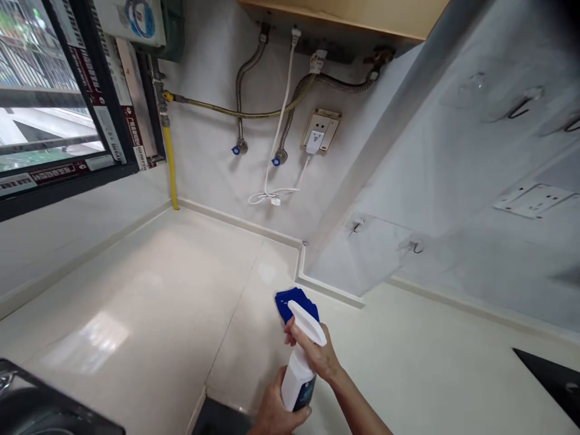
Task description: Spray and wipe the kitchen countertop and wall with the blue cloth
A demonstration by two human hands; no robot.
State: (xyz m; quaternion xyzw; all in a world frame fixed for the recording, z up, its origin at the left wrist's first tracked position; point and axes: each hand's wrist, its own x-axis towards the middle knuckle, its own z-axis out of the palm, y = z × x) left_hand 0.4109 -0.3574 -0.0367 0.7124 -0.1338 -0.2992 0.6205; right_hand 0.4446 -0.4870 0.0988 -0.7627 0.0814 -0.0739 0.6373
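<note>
A white spray bottle point(296, 374) with a dark label stands between my hands, tilted, its trigger head toward the wall. My left hand point(278, 405) wraps around the lower body of the bottle. Up at the neck and trigger, my right hand point(317, 356) is closed on the same bottle. A folded blue cloth point(296, 299) lies just beyond the spray head, partly hidden behind it and my right fingers. Whether the cloth touches my fingers I cannot tell.
The pale countertop point(181, 272) has a raised edge along the wall. A gas stove point(49, 405) is at lower left, and a black panel point(550, 380) at right. Hoses, a yellow pipe point(170, 163) and a plugged socket point(321, 130) are on the wall. A window point(45, 84) is at left.
</note>
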